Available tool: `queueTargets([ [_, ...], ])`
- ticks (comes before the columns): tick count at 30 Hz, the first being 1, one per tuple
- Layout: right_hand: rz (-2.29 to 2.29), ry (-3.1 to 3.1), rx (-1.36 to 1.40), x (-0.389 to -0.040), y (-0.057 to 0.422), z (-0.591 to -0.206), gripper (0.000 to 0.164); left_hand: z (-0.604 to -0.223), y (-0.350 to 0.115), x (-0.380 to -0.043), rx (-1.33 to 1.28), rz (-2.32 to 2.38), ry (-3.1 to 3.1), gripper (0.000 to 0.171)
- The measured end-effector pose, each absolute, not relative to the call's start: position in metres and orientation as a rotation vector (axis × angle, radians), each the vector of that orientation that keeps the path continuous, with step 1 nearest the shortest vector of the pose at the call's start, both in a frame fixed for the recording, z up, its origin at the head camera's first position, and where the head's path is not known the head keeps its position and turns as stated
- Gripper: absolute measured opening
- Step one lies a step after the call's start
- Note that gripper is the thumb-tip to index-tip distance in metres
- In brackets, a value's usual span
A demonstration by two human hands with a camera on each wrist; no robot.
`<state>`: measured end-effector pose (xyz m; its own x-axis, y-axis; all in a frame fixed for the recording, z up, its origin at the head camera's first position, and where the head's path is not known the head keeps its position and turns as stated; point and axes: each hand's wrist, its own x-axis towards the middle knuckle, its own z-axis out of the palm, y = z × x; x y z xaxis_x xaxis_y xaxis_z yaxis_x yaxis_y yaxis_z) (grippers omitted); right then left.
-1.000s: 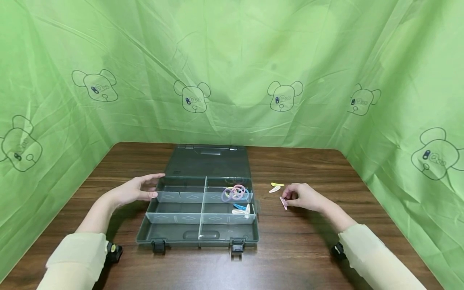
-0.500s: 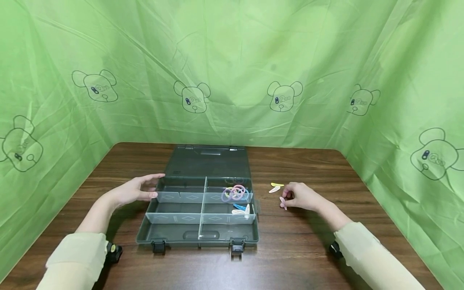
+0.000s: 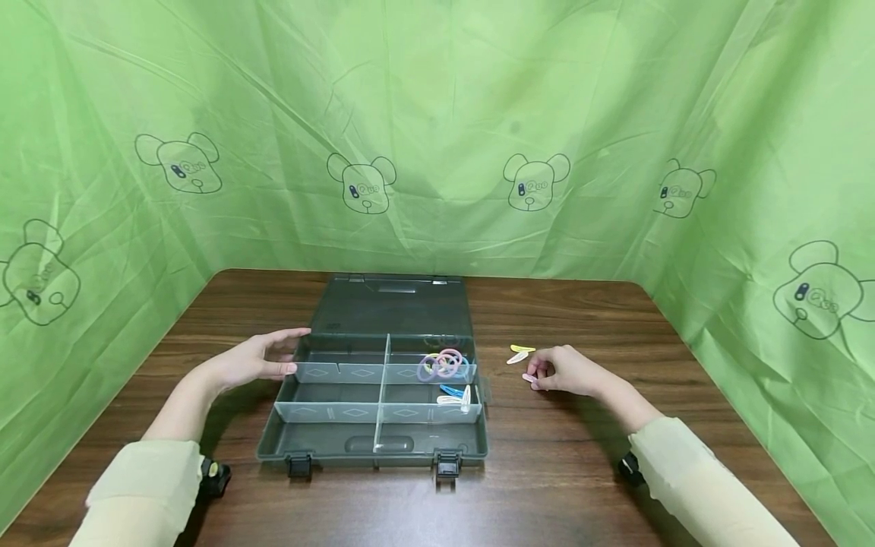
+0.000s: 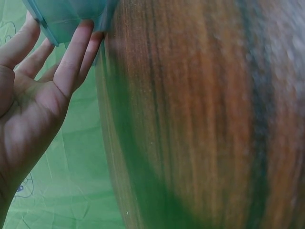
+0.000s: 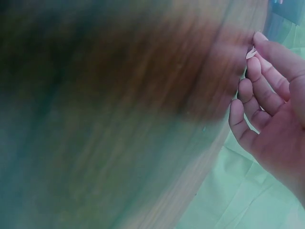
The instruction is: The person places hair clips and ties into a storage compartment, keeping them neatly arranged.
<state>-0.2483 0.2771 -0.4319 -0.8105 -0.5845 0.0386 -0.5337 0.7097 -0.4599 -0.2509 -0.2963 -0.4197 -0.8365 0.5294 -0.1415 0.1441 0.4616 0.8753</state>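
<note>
My right hand [image 3: 570,372] pinches a small pink snap hair clip [image 3: 529,377] between thumb and fingers, low over the table right of the box. In the right wrist view, part of a pale hair clip [image 5: 251,53] shows at the fingertips. A white hair clip [image 3: 517,357] and a yellow hair clip [image 3: 522,349] lie just beyond that hand. My left hand [image 3: 249,361] rests against the left side of a dark clear compartment box [image 3: 321,437], fingers extended and thumb at its edge. In the left wrist view, fingertips touch the box wall [image 4: 71,28].
The box lid [image 3: 396,304] lies folded back behind it. Several coloured hair ties [image 3: 447,363] fill the back right compartment. Blue hair clips [image 3: 451,390] and white hair clips [image 3: 466,396] lie in the middle right one. Two latches [image 3: 447,463] hang at the front. Green cloth [image 3: 444,228] surrounds the table.
The pink hair clip has turned in the right hand's fingers, from nearly upright to flatter, and moved slightly left. The left hand and box have not moved.
</note>
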Motion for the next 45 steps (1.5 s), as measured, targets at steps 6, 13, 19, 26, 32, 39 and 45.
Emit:
queueTargets([
  [6,-0.727,2.776,-0.935,-0.249,0.277,-0.431,0.011,-0.419,-0.295,-0.251,0.598,1.321,2.329,0.073],
  [13,-0.742,2.76,-0.983,-0.249,0.275,-0.432,0.009,-0.42,-0.296,-0.252,0.576,1.326,2.327,0.073],
  [19,-0.757,2.724,-0.992,-0.248,0.273,-0.432,0.012,-0.423,-0.298,-0.252,0.578,1.36,2.288,0.074],
  [26,-0.764,2.688,-1.013,-0.242,0.263,-0.424,0.01,-0.424,-0.299,-0.25,0.574,1.367,2.274,0.074],
  [32,-0.807,2.687,-1.007,-0.238,0.257,-0.415,0.011,-0.424,-0.297,-0.249,0.579,1.354,2.288,0.074],
  [39,-0.868,2.713,-1.04,-0.235,0.247,-0.405,0.01,-0.422,-0.297,-0.249,0.576,1.388,2.261,0.074],
  [45,-0.92,2.711,-1.078,-0.234,0.236,-0.4,0.011,-0.421,-0.297,-0.249,0.571,1.396,2.253,0.074],
])
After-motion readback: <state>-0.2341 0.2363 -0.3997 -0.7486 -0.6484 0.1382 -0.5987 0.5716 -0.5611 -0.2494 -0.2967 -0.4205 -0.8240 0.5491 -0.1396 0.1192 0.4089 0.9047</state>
